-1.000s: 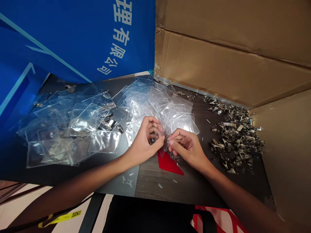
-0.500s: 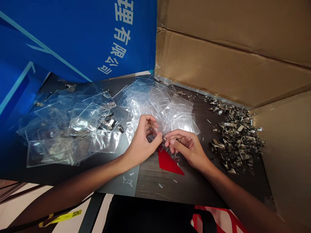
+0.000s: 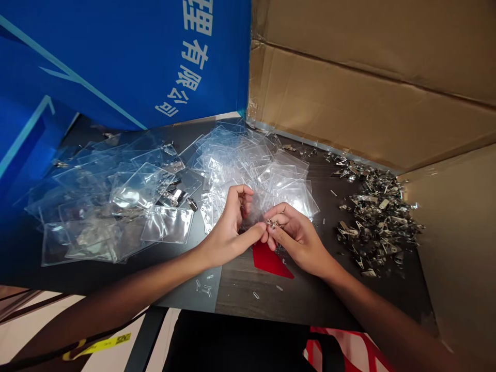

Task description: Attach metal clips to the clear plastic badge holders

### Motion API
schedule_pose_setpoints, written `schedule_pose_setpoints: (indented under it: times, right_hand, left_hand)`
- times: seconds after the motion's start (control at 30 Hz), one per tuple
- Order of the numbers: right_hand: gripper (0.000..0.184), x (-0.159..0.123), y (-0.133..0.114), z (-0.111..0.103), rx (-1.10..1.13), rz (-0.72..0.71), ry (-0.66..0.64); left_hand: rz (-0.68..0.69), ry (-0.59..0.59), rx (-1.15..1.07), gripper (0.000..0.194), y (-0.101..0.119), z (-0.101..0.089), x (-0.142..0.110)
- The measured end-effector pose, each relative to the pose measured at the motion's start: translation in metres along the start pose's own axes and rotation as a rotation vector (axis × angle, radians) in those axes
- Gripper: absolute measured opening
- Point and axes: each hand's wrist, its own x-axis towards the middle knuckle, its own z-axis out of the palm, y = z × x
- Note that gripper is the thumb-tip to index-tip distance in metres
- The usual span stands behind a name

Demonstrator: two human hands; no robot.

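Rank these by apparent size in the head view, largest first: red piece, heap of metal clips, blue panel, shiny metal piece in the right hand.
1. Blue panel
2. Heap of metal clips
3. Red piece, going by its visible part
4. Shiny metal piece in the right hand

A blue panel with white characters rises along the far-left edge of the dark surface, brown cardboard along the far-right edge. A red piece lies inward from the near edge; a yellow tag shows beyond the near-left corner.

Left hand curls just beside right hand.
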Motion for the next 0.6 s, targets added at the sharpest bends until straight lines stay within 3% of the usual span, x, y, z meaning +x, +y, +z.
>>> schedule_pose_setpoints:
  times: [0.6]
  right_hand:
    - [0.024, -0.0006, -0.0077, 0.0008, -0.151, -0.034, 0.091]
  left_hand:
    - [0.094, -0.016, 0.113, 0.057, -0.0028, 0.0006, 0.0038]
